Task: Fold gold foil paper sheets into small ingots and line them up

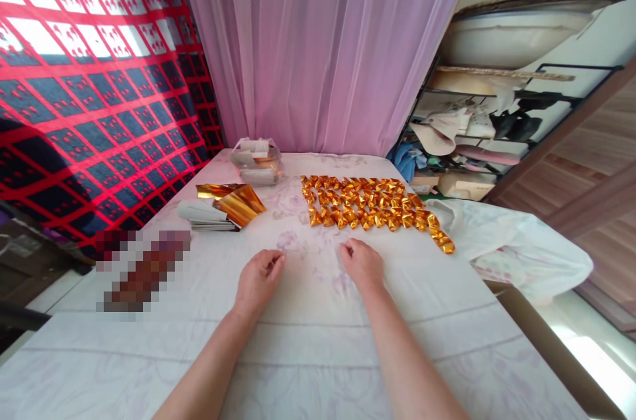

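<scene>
Hanging cloth, red grid on black and white squares, partly sunlit.

Item hidden by pixel blocks, reddish brown, at the table's left side; nature cannot be told.

Sheet stack, pale paper, folded over at its left end, with gold foil sheets fanned out on its right; lying on the table, beyond the left hand and to its left.

Clear plastic bag, holding pale and gold bundles, near the table's far edge.

Left hand, bare, nearest the sheet stack; fingers loosely curled in, thumb close against them. Palm contents cannot be seen.

Table, covered in white cloth with faint purple flowers.

Curtain, lilac, falling in folds behind the table.

Right hand, bare, just short of the gold rows; fingers curled into a loose fist. Palm contents likewise hidden.

Folded gold foil pieces, many, set close together in rows at right of centre, a short tail slanting toward the near right.

Cap, pale, on the rack beyond the table.

White plastic bag, at the table's right edge.

Black shoes, on the same rack.
</scene>
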Demonstrator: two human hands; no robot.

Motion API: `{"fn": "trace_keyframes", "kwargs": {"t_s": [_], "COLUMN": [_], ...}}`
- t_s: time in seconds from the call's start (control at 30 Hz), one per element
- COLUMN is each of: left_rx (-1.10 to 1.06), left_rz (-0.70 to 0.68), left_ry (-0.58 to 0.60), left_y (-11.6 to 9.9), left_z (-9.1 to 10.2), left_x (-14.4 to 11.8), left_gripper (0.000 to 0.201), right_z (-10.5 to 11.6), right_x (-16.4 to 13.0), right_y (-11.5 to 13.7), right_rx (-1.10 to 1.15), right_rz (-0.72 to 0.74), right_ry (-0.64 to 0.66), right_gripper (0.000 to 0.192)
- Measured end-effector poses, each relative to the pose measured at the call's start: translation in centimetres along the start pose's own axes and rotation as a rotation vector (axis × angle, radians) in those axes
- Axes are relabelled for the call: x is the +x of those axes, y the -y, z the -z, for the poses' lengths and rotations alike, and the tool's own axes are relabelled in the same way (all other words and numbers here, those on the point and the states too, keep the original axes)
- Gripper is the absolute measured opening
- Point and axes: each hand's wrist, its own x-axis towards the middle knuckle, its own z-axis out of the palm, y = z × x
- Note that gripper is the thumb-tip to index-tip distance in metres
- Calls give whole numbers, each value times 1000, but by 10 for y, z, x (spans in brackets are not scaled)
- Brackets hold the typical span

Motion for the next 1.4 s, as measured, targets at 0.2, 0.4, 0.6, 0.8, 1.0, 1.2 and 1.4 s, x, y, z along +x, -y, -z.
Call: {"fn": "trace_keyframes", "kwargs": {"t_s": [0.2,0.4,0.6,0.8,1.0,1.2,1.4], "left_rx": [278,571,692,692,567,324,81], "left_rz": [62,199,321,310,234,215,276], "left_ry": [-57,-29,102,118,68,33,80], "left_y": [10,32,45,39,18,-1,-8], "left_z": [63,117,110,110,110,81,25], "left_x": [61,129,156,160,156,139,90], "left_gripper": [29,32,24,17,23,30,27], "right_z": [1,2,3,0,-3,-3,0], "right_x": [0,0,0,2,3,3,2], "right_y": [-3,-2,-3,-4,-7,-8,-6], "right_rx": [52,85,99,114,134,148,160], "right_rz": [6,-1,-3,-11,-4,-11,-22], "right_ry": [12,23,30,31,28,24,32], "right_gripper": [28,27,28,29,30,29,28]}}
